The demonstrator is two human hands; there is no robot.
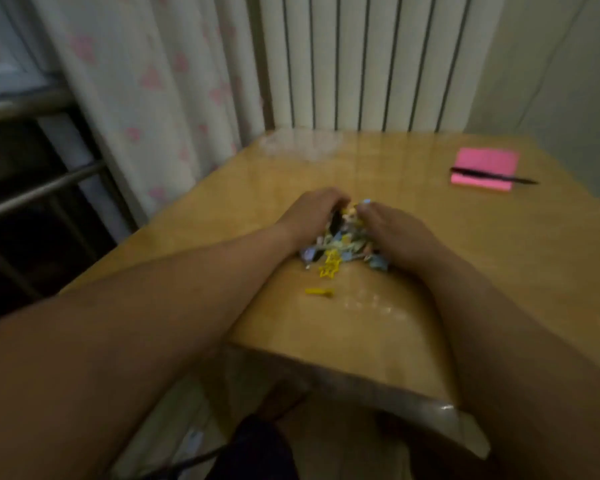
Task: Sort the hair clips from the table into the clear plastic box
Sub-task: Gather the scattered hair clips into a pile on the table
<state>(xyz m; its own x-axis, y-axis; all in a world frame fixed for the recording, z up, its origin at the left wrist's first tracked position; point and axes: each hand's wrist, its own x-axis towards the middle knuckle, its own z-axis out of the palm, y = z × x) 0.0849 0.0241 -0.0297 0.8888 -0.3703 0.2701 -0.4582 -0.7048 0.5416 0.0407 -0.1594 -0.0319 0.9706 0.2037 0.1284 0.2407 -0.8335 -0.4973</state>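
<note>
Wooden table (499,271) with a glossy top is seen from above, set before a white radiator (361,64). At its middle a mixed heap of hair clips (343,240), yellow, blue, black and pale, is enclosed from both sides. The left hand (312,213) is cupped against the heap's left flank with its fingers curled over the far side; the right hand (392,230) is curled round the right flank in the same way, and the fingertips nearly meet at the top. One yellow clip (319,292) lies apart, nearer the table's front edge. At the far edge a faint transparent shape, seemingly the clear plastic box (298,147), is blurred; what it contains cannot be told. Well to the right a pink notepad (489,161) is crossed by a black pen (492,176). A curtain (136,81) printed with pink hearts hangs at the left.
</note>
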